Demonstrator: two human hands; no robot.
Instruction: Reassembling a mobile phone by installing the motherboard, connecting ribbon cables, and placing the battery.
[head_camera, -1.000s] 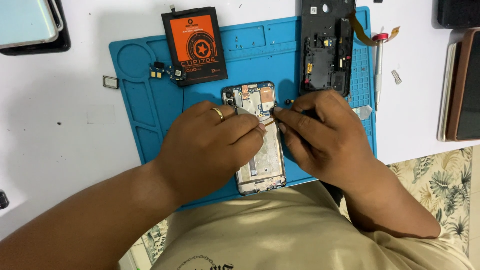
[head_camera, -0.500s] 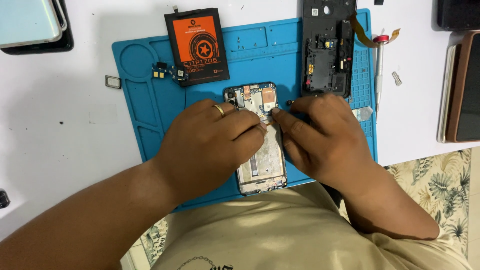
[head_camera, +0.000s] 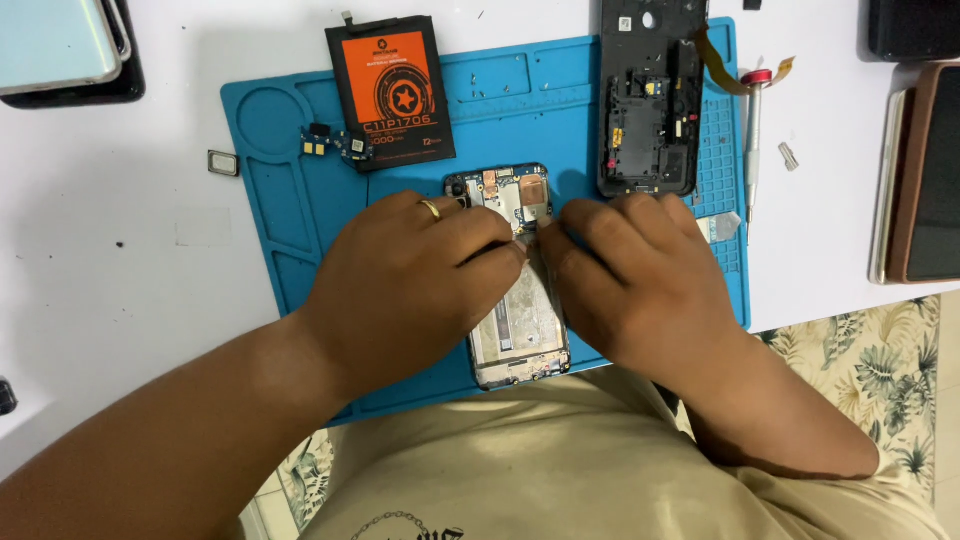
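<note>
Looking down on a white bench carrying a blue work mat. Lying opened on the mat, lengthwise toward the body: a phone frame, circuit board showing at its far end. Pressing on it from both sides: left hand, ring on one finger, and right hand, fingertips meeting over the middle, perhaps pinching something too small to tell. Resting beyond: an orange-and-black battery, a black back cover, a slim screwdriver.
</note>
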